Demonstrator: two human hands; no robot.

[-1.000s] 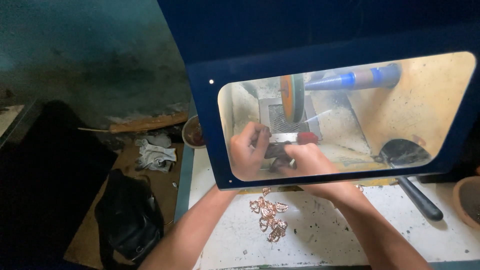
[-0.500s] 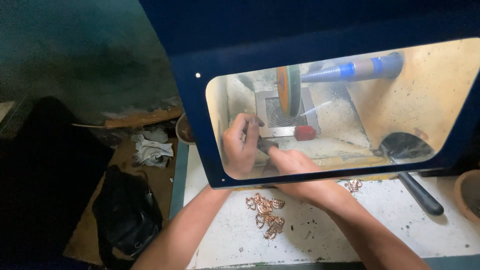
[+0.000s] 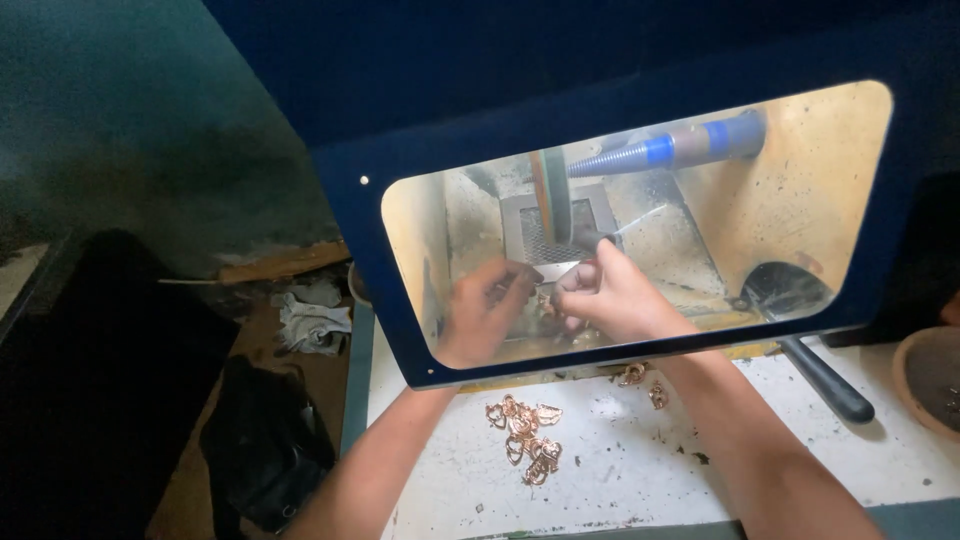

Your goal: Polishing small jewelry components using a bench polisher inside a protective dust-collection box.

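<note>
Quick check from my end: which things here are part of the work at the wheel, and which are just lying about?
In use: left hand, right hand, small piece between them, polishing wheel, blue window hood.

Lying about: copper-coloured pieces on the bench, black-handled brush, crumpled cloth, black bag, clay bowl.

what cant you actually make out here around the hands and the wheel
- Head view: what the left hand and right hand pinch between them; blurred behind the hazy window, fingers cover it.
- Lower part of the polishing wheel: hidden by the hands.
- Clay bowl: cut off by the right edge.
- Shapes of the copper pieces on the bench: too small.
</note>
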